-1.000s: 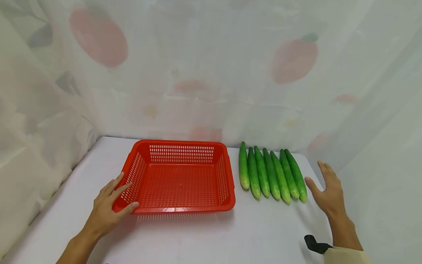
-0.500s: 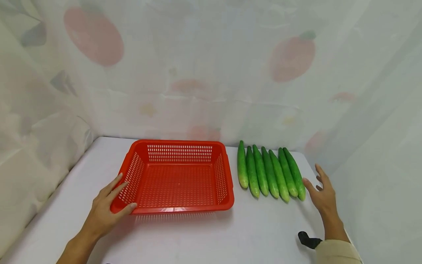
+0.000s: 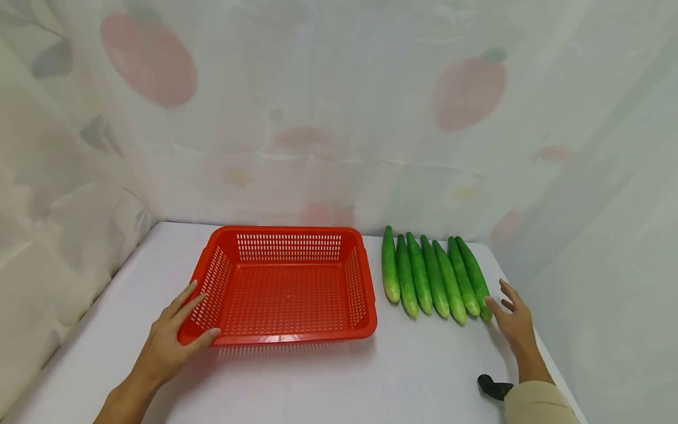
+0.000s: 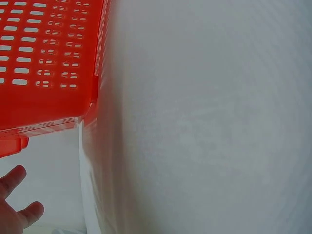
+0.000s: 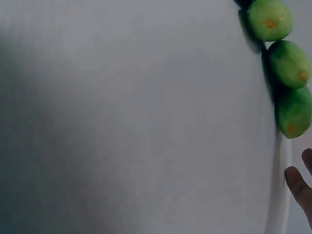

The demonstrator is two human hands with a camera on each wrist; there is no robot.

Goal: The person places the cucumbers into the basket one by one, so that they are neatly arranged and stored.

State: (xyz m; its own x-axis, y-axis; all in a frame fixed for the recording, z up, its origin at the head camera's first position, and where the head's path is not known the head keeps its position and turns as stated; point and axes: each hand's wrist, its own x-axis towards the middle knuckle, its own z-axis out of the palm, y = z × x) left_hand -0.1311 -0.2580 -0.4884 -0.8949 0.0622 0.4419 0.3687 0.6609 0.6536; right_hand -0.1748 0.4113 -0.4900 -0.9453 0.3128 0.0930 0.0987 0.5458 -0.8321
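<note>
A red plastic basket [image 3: 288,338] with slotted walls stands left of centre on the white table, nothing lying in it. Over its near left corner my left hand [image 3: 170,341] spreads its fingers, the tips overlapping the rim in the head view. To the right of the basket, several green cucumbers [image 3: 418,274] lie side by side, paler ends toward me. My right hand [image 3: 516,321] is beside the rightmost cucumber [image 3: 473,274], fingers apart and holding nothing, its thumb right at that cucumber's near end. In the right wrist view, thumb and finger show just below the cucumber ends [image 5: 294,114].
The white table [image 3: 318,383] has its back edge against a pale curtain [image 3: 339,118] printed with strawberries. More curtain [image 3: 58,206] hangs on the left, and a plain pale sheet on the right. A black strap-like piece [image 3: 494,387] sticks out near the right sleeve.
My right hand has moved left and slightly lower, closer to the rightmost cucumber's near end. The left hand keeps its place at the basket. The cucumbers and basket stay put.
</note>
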